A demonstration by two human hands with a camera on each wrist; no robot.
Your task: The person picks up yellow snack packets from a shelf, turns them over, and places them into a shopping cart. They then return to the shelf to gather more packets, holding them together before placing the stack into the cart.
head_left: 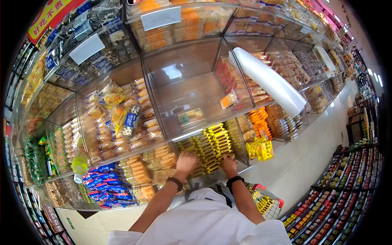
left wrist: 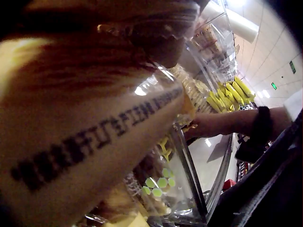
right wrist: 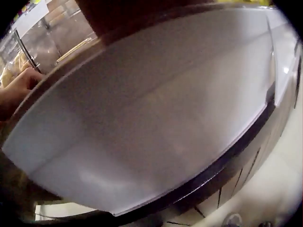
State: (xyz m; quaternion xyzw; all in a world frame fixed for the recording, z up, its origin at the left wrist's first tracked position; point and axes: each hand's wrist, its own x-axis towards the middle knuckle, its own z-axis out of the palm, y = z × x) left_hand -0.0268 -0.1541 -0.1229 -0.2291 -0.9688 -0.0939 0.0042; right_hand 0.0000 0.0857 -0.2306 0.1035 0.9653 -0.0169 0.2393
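In the head view, a clear bin holds rows of yellow packets with dark markings (head_left: 210, 149). At the left of these rows, my left hand (head_left: 188, 162) reaches down with bent fingers, their tips hidden. My right hand (head_left: 230, 164) is at the right-hand row, by the bin's front edge; I cannot tell if it grips a packet. Up close in the left wrist view is a clear wrapper with dark printing (left wrist: 85, 146), and the right hand (left wrist: 187, 126) shows beyond it. A pale bin front (right wrist: 165, 109) fills most of the right wrist view, with the left hand (right wrist: 21, 90) past its rim.
Bright yellow bags (head_left: 260, 149) hang over the bin edge on the right. A white plastic roll (head_left: 269, 81) lies across the upper shelf. Blue packets (head_left: 108, 185) and a green-labelled bottle (head_left: 79, 163) are at the left. Behind my right arm stands a shopping cart (head_left: 281, 203).
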